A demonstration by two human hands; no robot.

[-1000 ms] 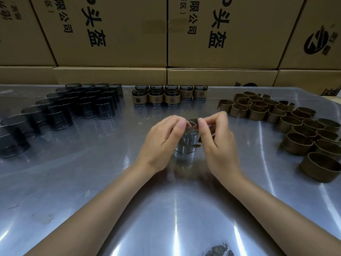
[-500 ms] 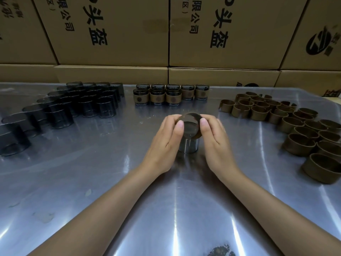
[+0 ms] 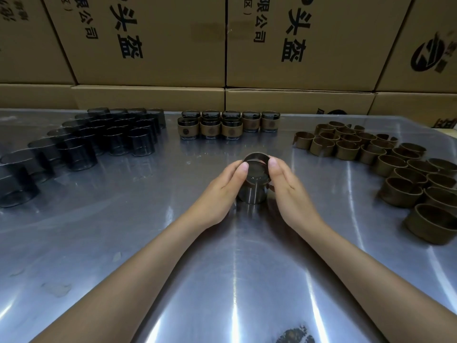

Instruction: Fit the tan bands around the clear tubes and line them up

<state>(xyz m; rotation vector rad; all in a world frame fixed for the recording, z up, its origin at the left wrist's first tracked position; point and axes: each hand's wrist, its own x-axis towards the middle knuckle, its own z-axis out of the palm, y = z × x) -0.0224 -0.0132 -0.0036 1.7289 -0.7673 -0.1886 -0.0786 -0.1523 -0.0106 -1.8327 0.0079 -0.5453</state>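
At desk (image 3: 123,243) centre, a tan band (image 3: 256,158) sits around the top of a clear tube (image 3: 251,194), not yet pushed down. The left hand (image 3: 222,191) and right hand (image 3: 288,189) cup it, fingers curled against the band. Behind stand 8 finished tubes (image 3: 228,125); many bare tubes (image 3: 111,139) left and loose bands (image 3: 383,159) right remain.

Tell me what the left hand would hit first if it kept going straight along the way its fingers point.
Past the clear tube it holds, the left hand would probably first meet the finished tan-banded tubes at the far edge; depth is uncertain.
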